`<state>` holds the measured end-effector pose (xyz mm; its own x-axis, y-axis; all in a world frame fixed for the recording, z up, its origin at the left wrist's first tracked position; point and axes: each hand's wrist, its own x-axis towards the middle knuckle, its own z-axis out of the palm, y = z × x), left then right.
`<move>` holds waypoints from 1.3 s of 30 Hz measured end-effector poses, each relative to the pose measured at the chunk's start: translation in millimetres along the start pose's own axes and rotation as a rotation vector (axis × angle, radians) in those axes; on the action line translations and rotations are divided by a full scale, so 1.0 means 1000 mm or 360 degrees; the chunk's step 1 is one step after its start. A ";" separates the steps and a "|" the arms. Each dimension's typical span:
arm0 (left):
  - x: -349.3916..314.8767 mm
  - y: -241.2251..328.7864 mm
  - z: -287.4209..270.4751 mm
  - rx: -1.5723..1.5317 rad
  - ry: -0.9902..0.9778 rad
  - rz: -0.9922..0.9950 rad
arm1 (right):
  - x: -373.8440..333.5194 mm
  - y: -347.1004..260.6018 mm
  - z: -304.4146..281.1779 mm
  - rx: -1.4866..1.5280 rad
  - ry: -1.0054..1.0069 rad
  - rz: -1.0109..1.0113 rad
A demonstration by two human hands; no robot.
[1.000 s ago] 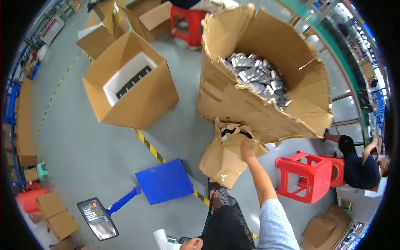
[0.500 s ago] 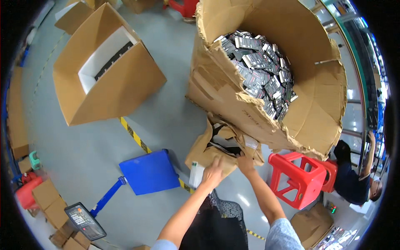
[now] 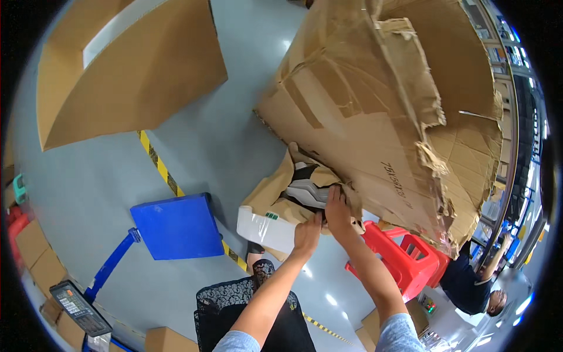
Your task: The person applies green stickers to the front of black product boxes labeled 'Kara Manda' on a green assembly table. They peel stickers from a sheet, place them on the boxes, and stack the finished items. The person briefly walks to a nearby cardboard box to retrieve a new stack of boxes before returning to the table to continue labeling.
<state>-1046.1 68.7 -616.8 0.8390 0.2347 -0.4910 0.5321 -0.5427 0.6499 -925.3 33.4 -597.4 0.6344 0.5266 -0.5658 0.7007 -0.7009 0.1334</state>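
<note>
Brown paper bag (image 3: 272,185) sits mouth up just beside the large torn carton (image 3: 346,135), whose wall probably braces the soft paper so that the mouth gapes around the grey parts (image 3: 305,192) inside. Right hand (image 3: 338,212) reaches over the mouth with fingers bent down at the grey parts; whether they grip cannot be told. Left hand (image 3: 307,236) is closed on one end of a white sheet (image 3: 267,227), which extends leftward, likely held thus to clear the opening.

one paper bag (image 3: 271,189), one scale (image 3: 179,230)
</note>
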 end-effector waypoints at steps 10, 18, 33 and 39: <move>0.002 -0.012 0.008 -0.0192 -0.0185 -0.0028 | 0.070 0.013 0.020 0.0928 -0.0226 0.0259; -0.019 -0.014 0.017 -0.0219 -0.0494 -0.0125 | 0.073 0.012 0.028 0.0683 -0.0099 -0.0099; -0.098 -0.005 0.040 0.0026 -0.0346 -0.0073 | -0.038 -0.034 0.049 -0.0079 -0.0191 -0.0319; -0.136 0.005 0.027 0.0164 -0.0687 0.0023 | -0.089 -0.038 0.038 -0.0377 -0.0334 -0.0509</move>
<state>-1161.0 12.3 -562.2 0.7102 -0.1196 -0.6937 0.4884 -0.6259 0.6080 -1021.2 -4.9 -582.9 0.3107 0.5728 -0.7585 0.9219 -0.3761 0.0936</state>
